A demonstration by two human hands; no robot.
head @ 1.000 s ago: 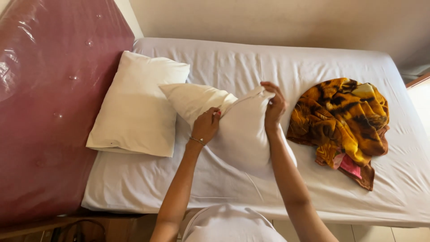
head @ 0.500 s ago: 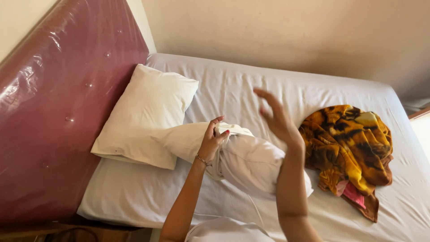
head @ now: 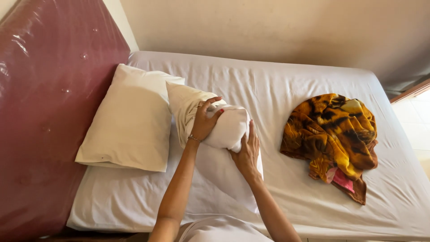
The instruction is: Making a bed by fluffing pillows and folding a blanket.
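While the left hand grips the bunched top of the white pillow, the right hand presses flat on its side. It lies on the bed (long way toward the headboard). Before, the right hand was up in the air.

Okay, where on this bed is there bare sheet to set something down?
Bare sheet runs along the far wall side, and between the white pillow being handled and the orange patterned blanket. The near right corner is free too. It is crowded by the headboard, where the cream pillow lies.
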